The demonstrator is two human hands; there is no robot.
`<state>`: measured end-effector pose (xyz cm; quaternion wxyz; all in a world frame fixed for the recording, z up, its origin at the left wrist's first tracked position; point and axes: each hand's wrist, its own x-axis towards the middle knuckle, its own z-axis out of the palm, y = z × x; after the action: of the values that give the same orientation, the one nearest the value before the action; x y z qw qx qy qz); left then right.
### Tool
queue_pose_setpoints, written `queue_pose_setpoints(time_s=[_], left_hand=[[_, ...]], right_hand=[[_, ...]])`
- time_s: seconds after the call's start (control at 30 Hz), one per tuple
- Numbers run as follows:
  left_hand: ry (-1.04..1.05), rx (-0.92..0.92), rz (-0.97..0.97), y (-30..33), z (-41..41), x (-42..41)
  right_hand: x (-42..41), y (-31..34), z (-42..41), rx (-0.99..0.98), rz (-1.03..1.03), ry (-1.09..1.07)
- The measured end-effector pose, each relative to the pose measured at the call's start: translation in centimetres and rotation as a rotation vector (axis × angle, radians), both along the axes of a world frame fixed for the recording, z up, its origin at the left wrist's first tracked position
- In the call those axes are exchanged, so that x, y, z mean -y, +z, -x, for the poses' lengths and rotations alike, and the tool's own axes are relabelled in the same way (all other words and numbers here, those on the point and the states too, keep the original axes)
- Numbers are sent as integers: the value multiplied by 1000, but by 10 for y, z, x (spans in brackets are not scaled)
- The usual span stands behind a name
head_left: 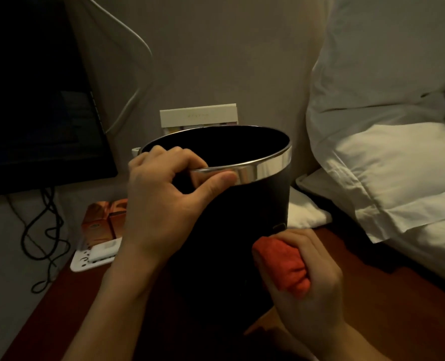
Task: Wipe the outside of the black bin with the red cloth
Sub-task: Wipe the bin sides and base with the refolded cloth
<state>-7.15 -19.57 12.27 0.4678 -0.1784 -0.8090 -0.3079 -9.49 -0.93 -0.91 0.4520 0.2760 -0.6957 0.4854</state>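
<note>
The black bin, round with a shiny metal band around its open top, stands upright on a dark red-brown table. My left hand grips the near left of its rim, fingers inside and thumb on the metal band. My right hand is closed around the bunched red cloth, which presses against the bin's lower right side. The bin's base is hidden behind my arms.
A dark monitor stands at the left with black cables hanging below. A white tray with orange packets lies left of the bin. A white box sits behind it. White pillows and bedding fill the right.
</note>
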Motion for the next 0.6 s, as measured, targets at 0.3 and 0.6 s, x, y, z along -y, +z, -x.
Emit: queue_pose_setpoints(time_s=[0.3,0.6], left_hand=[[12,68,-35,5,-41,18],[131,109,122,13,-62,3]], right_hand=[[9,12,-28,-29,-14,108],[10,31,-27,-22,-11,130]])
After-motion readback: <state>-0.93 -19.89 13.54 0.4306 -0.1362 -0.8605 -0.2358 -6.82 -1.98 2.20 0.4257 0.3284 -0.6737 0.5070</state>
